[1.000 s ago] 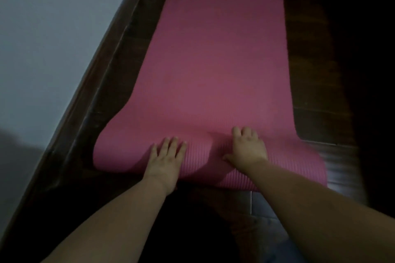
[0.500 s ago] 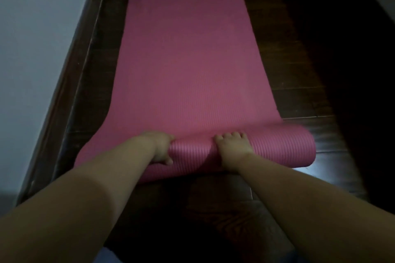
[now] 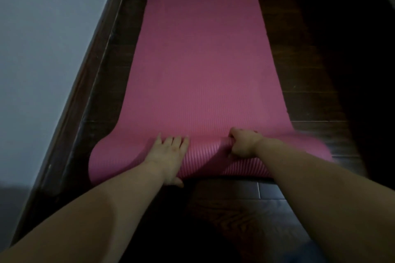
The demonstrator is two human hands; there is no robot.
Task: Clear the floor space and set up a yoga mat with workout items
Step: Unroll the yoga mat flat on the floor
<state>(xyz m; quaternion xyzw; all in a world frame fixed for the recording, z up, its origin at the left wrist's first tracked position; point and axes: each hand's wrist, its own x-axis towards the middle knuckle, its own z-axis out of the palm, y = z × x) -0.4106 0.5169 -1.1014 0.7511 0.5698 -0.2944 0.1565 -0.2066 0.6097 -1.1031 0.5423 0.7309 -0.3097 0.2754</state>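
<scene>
So since half a second back, the left hand [image 3: 168,157] opened up and now lies flat on the roll of the yoga mat [image 3: 203,66], fingers spread. The right hand [image 3: 242,144] went the other way, curling over the roll beside it and gripping.

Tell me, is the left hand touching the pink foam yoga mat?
Touching: the head view shows the left hand lying flat, fingers straight, on the pink foam yoga mat's rolled end.

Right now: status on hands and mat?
Left hand flat on roll. Right hand, fingers curled over it. Pink mat mostly unrolled. Floor ahead looks clear.
</scene>
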